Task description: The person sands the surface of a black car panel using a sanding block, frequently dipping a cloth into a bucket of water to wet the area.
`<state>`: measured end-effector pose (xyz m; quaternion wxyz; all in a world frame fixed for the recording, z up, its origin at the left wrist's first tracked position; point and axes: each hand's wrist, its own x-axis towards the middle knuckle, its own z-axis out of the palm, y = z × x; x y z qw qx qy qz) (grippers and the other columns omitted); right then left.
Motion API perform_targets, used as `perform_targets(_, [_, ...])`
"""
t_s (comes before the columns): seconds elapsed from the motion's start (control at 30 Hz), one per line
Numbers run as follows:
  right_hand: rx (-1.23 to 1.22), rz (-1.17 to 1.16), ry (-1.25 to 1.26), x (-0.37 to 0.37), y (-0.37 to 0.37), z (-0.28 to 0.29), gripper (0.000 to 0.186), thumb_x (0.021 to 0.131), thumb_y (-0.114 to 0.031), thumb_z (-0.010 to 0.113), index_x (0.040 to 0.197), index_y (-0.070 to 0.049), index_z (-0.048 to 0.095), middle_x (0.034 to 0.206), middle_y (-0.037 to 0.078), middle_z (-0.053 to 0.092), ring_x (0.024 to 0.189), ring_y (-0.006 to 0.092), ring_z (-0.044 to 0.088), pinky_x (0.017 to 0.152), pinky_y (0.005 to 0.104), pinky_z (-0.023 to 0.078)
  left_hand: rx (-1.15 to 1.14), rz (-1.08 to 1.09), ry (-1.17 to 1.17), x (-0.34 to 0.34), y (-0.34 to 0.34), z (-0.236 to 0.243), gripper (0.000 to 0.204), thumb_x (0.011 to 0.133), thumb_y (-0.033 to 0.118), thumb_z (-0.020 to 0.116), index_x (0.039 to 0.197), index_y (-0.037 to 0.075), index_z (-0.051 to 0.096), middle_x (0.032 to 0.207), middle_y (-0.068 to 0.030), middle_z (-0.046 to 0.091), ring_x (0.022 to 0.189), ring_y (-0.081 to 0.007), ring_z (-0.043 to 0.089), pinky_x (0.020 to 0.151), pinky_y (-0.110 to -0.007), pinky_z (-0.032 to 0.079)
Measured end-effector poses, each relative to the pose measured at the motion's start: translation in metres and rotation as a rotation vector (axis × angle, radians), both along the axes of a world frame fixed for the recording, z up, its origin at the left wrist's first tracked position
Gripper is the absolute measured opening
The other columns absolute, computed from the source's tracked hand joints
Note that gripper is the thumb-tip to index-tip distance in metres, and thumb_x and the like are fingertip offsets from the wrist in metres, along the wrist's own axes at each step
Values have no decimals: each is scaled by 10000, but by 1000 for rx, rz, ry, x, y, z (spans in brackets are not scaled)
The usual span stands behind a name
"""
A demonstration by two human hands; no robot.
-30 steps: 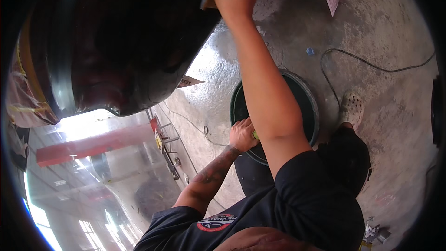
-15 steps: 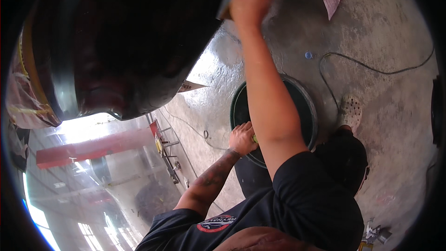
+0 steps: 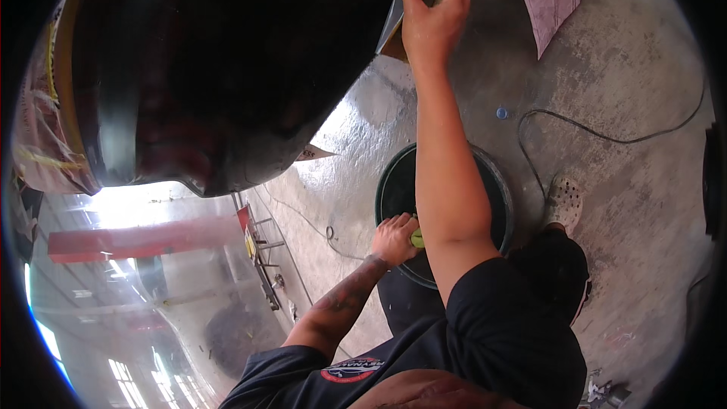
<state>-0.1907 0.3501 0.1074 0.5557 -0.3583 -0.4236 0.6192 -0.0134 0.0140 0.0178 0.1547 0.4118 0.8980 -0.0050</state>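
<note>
One flat grey block is in the right hand, above the bucket; this hand's grip is closed on it, thumb at one side and fingers at the other; the block appears to lie along the edge of the dark glossy panel, which is above and to the left of the bucket; compared with one second ago, the right hand is farther to the right relative to the bucket, and the block, cut off before, is now almost whole in sight; I judge that it is being moved along the panel edge, though the contact itself is not clear; the left hand stays at the bucket's left side, its grip closed on a green thing, of which slightly more shows now.

As for writing, the pinkish paper, above and to the right of the bucket, carries rows of small print; the dark shirt, below the bucket, bears a round red-edged emblem with pale letters; a paper corner, left of the bucket, has partly hidden dark lettering.
</note>
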Motion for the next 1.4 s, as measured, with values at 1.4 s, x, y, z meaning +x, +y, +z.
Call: perform_targets(1.4, [797,-17,180,20,-152,41,571,819,-311,843,1347,-220,645,1377,106,543,1199,303,497,1027,445,397,62,22,16,0,-28,-17,483,733,322,784,1153,97,706,1222,-113,684,1153,-300,642,992,-441,499])
